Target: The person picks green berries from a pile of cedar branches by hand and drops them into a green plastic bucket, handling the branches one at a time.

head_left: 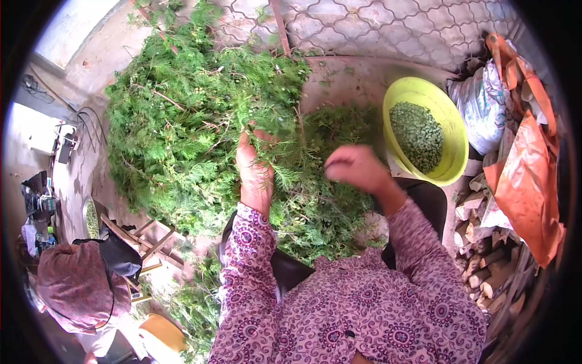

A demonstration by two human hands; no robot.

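Note:
My left hand (pixel 256 173) is closed around a leafy evergreen sprig (pixel 244 109), held upright in front of the big heap of cut branches (pixel 176 133). Feathery green foliage partly covers its fingers. To its right, my right hand (pixel 359 170) hovers over darker greenery (pixel 339 130) with its fingers curled in. Motion softens its outline, and whatever it may pinch is hidden. A yellow tub (pixel 451 142) stands beyond the right hand, partly filled with small green cones or seed pods (pixel 416 134).
Wire mesh (pixel 376 30) runs along the far side. At right are a white sack (pixel 482 112), an orange sheet (pixel 527 182) and stacked firewood (pixel 485 267). To the left lie a wooden frame (pixel 154 242), a maroon patterned cloth (pixel 79 285) and an orange-yellow container (pixel 162 333).

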